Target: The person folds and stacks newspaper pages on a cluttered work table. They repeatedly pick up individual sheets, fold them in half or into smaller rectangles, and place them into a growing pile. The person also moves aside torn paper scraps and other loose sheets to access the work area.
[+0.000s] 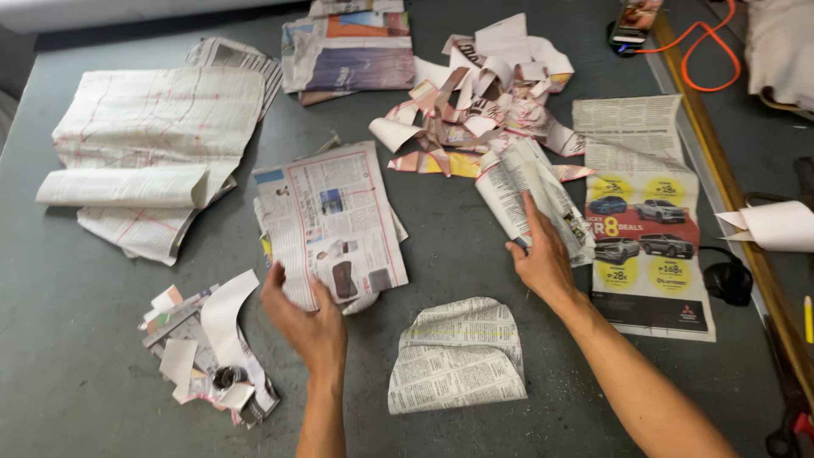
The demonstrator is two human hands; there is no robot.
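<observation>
Hands work together: left hand (307,326) presses newspaper sheets (332,222) flat with open fingers, right hand (540,259) grips a rolled newspaper (526,191).

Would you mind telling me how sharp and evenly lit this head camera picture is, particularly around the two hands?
In the head view, light is soft and even, with faint shadows on the grey table; the left hand is slightly motion-blurred, the right hand a little sharper; the car advert sheet stays crisp; table edges bow near the corners.

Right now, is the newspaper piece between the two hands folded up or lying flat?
Folded. The newspaper piece has a rounded top where the paper doubles over, and a second layer edge shows across its lower half.
</observation>
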